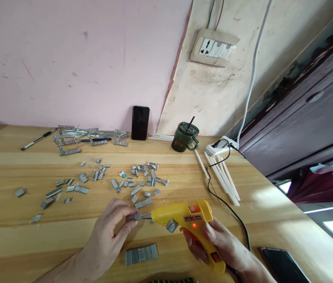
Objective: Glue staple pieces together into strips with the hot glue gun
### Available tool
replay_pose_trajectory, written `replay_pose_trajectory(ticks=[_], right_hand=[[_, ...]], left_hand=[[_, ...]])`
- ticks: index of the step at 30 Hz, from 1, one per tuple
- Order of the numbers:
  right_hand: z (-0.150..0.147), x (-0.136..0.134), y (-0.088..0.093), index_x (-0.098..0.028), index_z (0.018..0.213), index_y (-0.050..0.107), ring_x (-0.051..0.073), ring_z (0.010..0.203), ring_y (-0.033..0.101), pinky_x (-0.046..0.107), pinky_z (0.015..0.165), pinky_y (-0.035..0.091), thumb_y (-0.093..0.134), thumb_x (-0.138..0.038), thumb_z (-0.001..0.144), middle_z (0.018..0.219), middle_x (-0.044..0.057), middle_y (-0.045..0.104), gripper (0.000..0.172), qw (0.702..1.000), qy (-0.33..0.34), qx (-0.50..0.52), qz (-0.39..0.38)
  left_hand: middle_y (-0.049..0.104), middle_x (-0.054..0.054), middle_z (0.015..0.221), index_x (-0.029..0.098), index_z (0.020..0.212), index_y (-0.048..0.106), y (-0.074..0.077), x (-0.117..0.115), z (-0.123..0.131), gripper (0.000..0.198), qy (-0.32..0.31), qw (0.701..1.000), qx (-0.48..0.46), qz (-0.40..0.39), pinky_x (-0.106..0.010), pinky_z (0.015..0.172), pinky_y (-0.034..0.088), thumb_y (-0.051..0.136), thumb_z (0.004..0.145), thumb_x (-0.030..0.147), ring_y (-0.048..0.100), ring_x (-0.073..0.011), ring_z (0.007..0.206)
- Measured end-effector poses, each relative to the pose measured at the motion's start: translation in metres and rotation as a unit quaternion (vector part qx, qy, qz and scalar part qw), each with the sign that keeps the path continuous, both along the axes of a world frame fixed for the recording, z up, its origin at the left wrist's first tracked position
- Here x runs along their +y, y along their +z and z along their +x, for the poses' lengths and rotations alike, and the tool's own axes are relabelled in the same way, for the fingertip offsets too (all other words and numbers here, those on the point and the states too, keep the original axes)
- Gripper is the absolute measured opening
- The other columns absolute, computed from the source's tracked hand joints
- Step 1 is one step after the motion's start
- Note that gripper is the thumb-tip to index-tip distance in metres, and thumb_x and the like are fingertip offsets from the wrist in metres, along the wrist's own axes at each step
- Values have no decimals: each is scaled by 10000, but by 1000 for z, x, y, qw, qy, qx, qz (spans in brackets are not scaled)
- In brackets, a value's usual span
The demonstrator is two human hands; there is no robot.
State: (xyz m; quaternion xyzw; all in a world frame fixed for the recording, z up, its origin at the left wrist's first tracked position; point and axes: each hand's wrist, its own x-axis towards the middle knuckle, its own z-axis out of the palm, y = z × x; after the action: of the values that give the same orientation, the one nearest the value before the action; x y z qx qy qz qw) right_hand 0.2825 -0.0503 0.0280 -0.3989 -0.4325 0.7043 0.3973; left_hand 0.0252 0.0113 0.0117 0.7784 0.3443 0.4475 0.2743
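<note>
My left hand [112, 232] pinches a small grey staple block [133, 216] between thumb and fingers, just above the wooden table [4, 232]. My right hand [218, 243] grips the handle of a yellow and orange glue gun [184, 218], whose red light is on. The gun's metal nozzle touches the held block. A small staple piece sticks to the gun's underside. Directly below, a flat row of joined staple blocks [141, 254] lies on the table.
Several loose staple blocks [137, 181] are scattered mid-table, with longer staple strips [75, 137] at the back. White glue sticks [222, 177], a dark green cup [185, 137], a power strip [221, 146], an upright phone [140, 122], a pen [37, 140] and another phone [282, 265] lie around.
</note>
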Motion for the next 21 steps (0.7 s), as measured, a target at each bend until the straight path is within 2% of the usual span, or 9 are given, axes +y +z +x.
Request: replay_pose_trajectory(ticks=[21], right_hand=[[2,1,-5,-122,743,601,66,373,380,194,380,267,585,-691,739,466,-30,484,570,1000,14,10,13]], left_hand=[[637,-1,819,239,893,639,3,1,0,126,3,1000,4,12,-192,675,531,580,849,137,638,-132,758]])
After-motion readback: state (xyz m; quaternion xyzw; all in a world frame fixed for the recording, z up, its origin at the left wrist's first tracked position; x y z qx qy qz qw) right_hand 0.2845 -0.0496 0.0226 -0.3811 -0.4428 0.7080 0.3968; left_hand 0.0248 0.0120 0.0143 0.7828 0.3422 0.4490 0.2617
